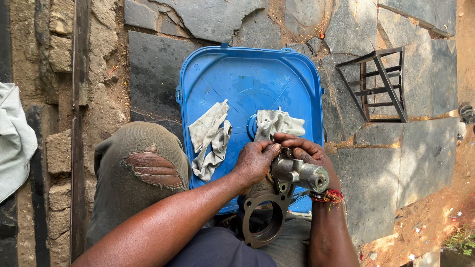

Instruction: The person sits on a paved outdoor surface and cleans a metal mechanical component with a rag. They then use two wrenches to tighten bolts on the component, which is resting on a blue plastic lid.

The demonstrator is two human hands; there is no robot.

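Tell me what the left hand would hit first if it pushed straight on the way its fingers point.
The left hand points up and right, fingers on the metal part. Straight on, it would first meet the right hand's fingers gripping that part, then likely the grey rag on the blue lid; depth is unclear.

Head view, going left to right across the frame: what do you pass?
Pale cloth at the edge → torn trouser knee → grey rag on the blue lid → left hand → metal part with a shaft → metal wire frame on the stones.
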